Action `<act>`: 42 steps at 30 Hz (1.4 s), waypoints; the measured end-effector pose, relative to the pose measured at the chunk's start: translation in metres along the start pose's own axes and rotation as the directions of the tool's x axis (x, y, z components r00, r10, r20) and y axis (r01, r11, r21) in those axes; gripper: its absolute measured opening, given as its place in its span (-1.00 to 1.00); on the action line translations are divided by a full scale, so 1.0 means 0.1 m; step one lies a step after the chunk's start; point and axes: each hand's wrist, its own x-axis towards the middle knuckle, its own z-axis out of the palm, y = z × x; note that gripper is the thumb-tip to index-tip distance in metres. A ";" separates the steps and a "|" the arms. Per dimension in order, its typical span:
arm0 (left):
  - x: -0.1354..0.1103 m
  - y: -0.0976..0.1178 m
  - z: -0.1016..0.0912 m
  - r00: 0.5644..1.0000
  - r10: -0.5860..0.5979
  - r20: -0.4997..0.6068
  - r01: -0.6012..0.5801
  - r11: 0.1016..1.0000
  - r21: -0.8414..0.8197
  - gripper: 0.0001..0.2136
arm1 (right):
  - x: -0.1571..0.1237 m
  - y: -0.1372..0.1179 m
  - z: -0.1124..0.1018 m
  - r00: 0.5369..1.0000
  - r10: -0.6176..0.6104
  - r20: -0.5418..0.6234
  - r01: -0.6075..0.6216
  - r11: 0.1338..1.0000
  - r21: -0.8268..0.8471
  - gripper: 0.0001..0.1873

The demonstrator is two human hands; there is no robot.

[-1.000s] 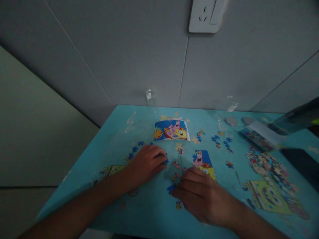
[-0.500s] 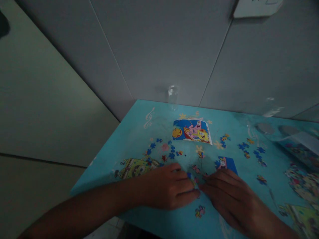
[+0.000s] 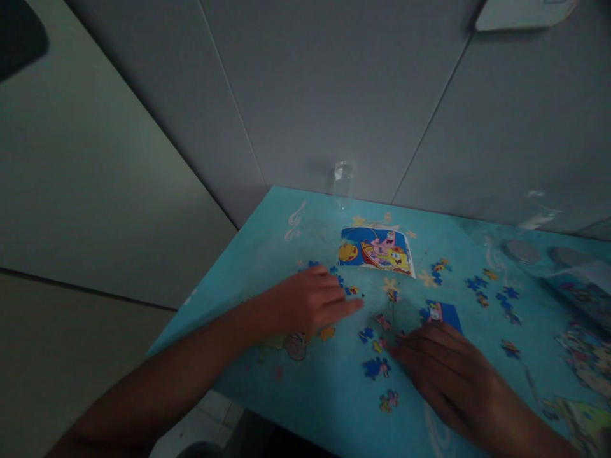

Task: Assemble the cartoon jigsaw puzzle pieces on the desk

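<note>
Puzzle pieces [image 3: 376, 367] lie scattered on the blue table [image 3: 305, 391], several between left hand [image 3: 312, 300], one digit outstretched, and right hand [image 3: 443, 366], curved, partly covering the joined section [image 3: 451, 315]! Whether either hand grips a piece, I can't tell.

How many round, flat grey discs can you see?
2. One round, flat grey disc lies on the light-blue table, toward its back right; a second disc lies just right of it. More may be hidden.
</note>
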 end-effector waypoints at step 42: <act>-0.43 -0.69 0.20 0.975 -0.217 -0.054 0.209 0.970 -0.124 -0.80 | 0.02 -0.01 -0.01 1.000 0.010 -0.022 -0.011 0.999 -0.032 -0.64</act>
